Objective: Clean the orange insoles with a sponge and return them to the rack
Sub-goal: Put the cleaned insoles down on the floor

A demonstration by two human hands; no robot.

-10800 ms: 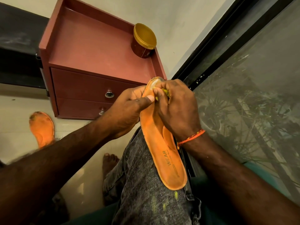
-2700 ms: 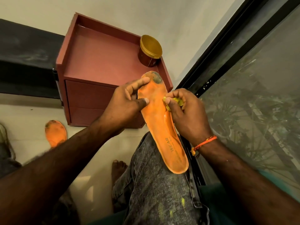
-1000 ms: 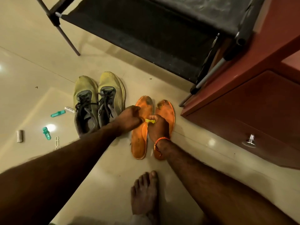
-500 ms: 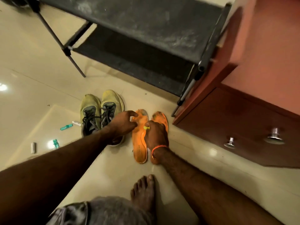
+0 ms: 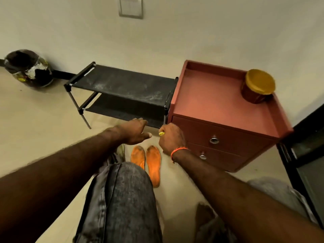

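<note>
Two orange insoles lie side by side on the floor, the left one (image 5: 138, 157) partly behind my knee, the right one (image 5: 154, 165) in full view. Above them my left hand (image 5: 134, 132) hovers palm down, fingers loosely spread, holding nothing. My right hand (image 5: 171, 137) is closed in a fist on a small yellow sponge (image 5: 161, 133), only a tip of which shows. The black two-shelf rack (image 5: 122, 85) stands against the wall just beyond both hands, its shelves bare and dusty.
A red two-drawer cabinet (image 5: 219, 137) stands right of the rack with a gold-lidded jar (image 5: 257, 86) on top. A black bin (image 5: 28, 67) sits at far left. A shoe's edge (image 5: 121, 150) peeks beside my left arm. My jeans-clad knee (image 5: 122, 199) fills the foreground.
Both hands have come up off the insoles, which stay on the floor. My head has risen, so the wall, rack top and cabinet top are now in sight.
</note>
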